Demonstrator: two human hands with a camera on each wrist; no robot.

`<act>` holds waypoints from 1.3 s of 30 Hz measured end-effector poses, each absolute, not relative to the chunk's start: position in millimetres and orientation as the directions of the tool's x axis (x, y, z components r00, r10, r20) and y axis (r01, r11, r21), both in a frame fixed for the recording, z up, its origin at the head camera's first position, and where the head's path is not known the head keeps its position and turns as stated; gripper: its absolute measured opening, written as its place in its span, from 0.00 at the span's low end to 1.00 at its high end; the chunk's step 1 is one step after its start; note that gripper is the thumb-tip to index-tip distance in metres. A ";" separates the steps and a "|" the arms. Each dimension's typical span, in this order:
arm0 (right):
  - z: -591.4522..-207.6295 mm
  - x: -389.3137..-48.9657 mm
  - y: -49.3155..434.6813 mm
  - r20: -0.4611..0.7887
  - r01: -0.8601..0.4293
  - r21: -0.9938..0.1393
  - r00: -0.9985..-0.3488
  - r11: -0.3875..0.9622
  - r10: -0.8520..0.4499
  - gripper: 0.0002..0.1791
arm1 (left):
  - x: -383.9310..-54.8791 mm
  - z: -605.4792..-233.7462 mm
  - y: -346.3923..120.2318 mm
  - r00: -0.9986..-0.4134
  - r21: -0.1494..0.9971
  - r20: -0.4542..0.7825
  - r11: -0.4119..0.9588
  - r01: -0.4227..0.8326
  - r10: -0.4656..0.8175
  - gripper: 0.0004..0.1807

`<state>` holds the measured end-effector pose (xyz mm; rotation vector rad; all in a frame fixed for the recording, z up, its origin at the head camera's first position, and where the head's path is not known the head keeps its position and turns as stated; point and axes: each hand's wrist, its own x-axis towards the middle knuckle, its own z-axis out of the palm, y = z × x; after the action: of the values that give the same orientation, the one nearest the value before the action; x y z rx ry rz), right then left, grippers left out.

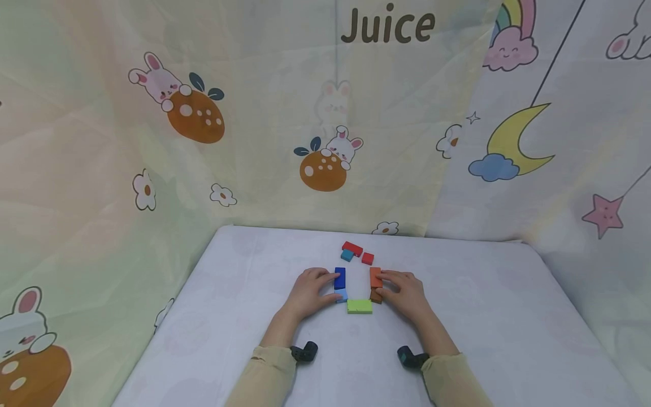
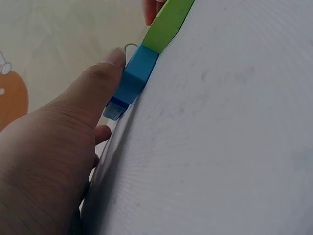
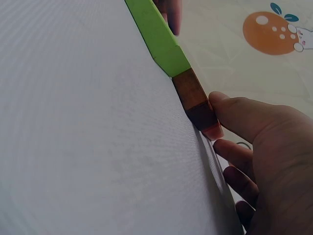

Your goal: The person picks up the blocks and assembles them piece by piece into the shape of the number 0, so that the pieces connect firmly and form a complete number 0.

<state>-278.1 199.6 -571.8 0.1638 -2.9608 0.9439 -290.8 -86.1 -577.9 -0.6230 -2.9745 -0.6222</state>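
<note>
Near the middle of the table, several toy blocks lie in a U shape. My left hand (image 1: 307, 291) touches its left side from outside, forefinger at the dark blue block (image 1: 339, 278) and thumb at the light blue block (image 1: 341, 295). Opposite, my right hand (image 1: 408, 294) has its forefinger at the orange block (image 1: 375, 276) and its thumb at the brown block (image 1: 376, 295). A lime green block (image 1: 359, 307) spans the near end. Both wrist views show the thumbs against the blocks' outer sides; the forefinger contacts are hidden there.
Beyond the U lie a long red block (image 1: 352, 247), a teal block (image 1: 347, 255) touching it, and a small red block (image 1: 368, 258) to their right. They all rest on a white-covered table (image 1: 483, 299). A printed cloth backdrop (image 1: 264, 113) hangs behind the table.
</note>
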 end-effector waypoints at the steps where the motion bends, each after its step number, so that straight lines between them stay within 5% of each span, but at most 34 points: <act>1: -572.3 -278.2 199.6 0.060 -0.110 -0.573 -0.994 0.812 -0.092 0.27 | -290.9 -578.0 -86.2 -0.919 0.377 0.118 0.839 0.392 0.376 0.35; 10: -573.0 -278.5 200.2 0.042 -0.087 -0.602 -0.996 0.794 -0.078 0.26 | -291.0 -577.1 -86.7 -0.918 0.383 0.119 0.835 0.395 0.379 0.36; 18: -563.3 -281.4 204.4 -0.074 0.062 -0.710 -0.997 0.701 0.013 0.24 | -291.9 -577.1 -83.7 -0.912 0.392 0.119 0.825 0.406 0.392 0.36; 24: -558.8 -306.8 206.3 -0.187 0.190 -0.756 -0.980 0.627 0.072 0.26 | -291.6 -577.6 -84.6 -0.918 0.393 0.114 0.832 0.393 0.380 0.36; 39: -531.5 -354.1 194.8 -0.285 0.246 -0.729 -0.957 0.639 0.043 0.21 | -290.7 -575.7 -86.3 -0.918 0.407 0.121 0.825 0.393 0.378 0.36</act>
<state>-354.1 194.8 -531.5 -0.2750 -3.0593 1.4230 -290.7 -86.3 -575.7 -0.6267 -2.9670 -0.6738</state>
